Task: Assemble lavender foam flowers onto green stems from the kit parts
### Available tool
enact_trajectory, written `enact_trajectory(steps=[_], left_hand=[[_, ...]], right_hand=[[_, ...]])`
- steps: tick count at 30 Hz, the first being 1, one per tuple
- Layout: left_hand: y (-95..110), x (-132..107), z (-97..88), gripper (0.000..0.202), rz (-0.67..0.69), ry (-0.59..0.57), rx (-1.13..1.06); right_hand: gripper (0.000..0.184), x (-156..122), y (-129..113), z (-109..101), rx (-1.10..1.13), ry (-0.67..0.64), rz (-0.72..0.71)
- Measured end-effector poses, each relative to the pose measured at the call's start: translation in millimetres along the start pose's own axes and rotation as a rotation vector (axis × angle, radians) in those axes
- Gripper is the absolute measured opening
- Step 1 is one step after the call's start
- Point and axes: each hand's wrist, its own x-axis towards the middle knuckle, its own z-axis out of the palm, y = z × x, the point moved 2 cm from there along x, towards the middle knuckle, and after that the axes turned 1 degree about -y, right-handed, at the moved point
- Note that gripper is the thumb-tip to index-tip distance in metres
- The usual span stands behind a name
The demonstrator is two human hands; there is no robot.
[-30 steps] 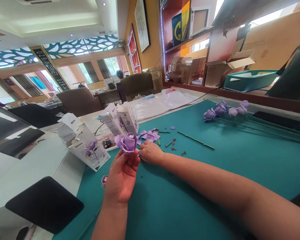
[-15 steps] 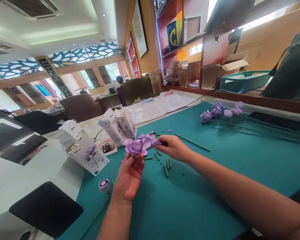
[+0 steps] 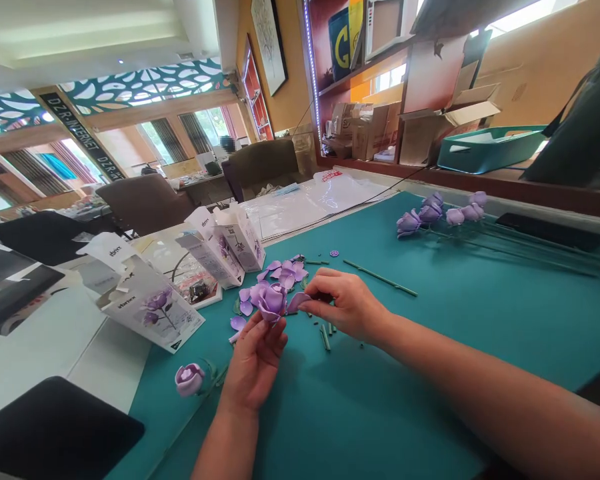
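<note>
A purple toy rose head [image 3: 271, 301] is held up between the fingertips of my left hand [image 3: 254, 357], its petals opening upward. My right hand [image 3: 344, 303] pinches a single purple petal [image 3: 297, 303] right beside the rose head; whether the two touch I cannot tell. Behind them, loose purple petals [image 3: 286, 269] lie scattered on the green mat [image 3: 380, 400]. Short green stem pieces [image 3: 325, 338] rest below my right hand, and a longer green stem [image 3: 380, 278] lies past it. Another rose with a stem [image 3: 190, 379] lies left of my left wrist.
Printed white boxes [image 3: 155, 310] stand open along the left side. Several finished purple roses [image 3: 430, 212] with long stems lie at the back right, near a black flat object [image 3: 550, 229]. A small purple disc [image 3: 335, 253] sits beyond my right hand. A black pad [image 3: 60, 427] is at lower left.
My right hand has drawn back from the petal pile with a petal and brought it close to the rose head. The view has shifted slightly; my left hand still holds the rose head.
</note>
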Motion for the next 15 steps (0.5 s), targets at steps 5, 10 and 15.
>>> enact_trajectory(steps=[5, 10, 15], left_hand=[[-3.6, -0.9, 1.9, 0.016, 0.0, 0.007, 0.006], [-5.1, -2.0, 3.1, 0.015, 0.0, 0.013, 0.025], [-6.5, -1.8, 2.5, 0.017, -0.003, 0.023, 0.048]], right_hand=[[0.016, -2.5, 3.5, 6.8, -0.117, -0.005, -0.02], [0.013, -4.2, 3.1, 9.9, -0.118, -0.012, -0.021], [0.01, -4.6, 2.7, 10.7, -0.115, -0.06, -0.003]])
